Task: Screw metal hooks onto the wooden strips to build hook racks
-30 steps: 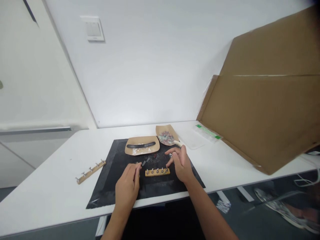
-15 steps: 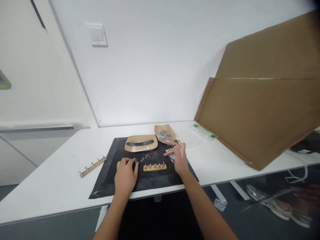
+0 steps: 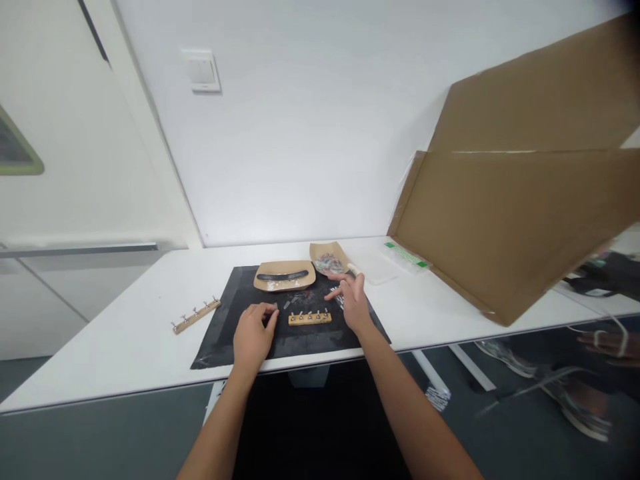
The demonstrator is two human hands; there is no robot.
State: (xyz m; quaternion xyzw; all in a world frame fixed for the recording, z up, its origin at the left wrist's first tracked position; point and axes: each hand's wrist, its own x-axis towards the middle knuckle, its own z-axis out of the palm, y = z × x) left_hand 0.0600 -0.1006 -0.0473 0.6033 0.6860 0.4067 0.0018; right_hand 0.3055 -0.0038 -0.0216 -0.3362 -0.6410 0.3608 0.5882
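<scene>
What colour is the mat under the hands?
The mat is black; the head camera's view shows it best.

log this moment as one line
left hand: at small piece, grip unclear | right hand: over black mat, grip unclear | studded wooden strip: on mat between hands

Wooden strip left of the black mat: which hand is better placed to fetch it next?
Left, probably: the left hand is nearer the wooden strip; the right hand is across the mat. Left fingers may hold something.

On the white table (image 3: 125, 347) are 1 black mat (image 3: 300, 345), 1 wood strip (image 3: 197, 317) with 5 shiny pegs, 1 see-through green-striped box (image 3: 406, 256) and big brown cardboard (image 3: 510, 227).
</scene>
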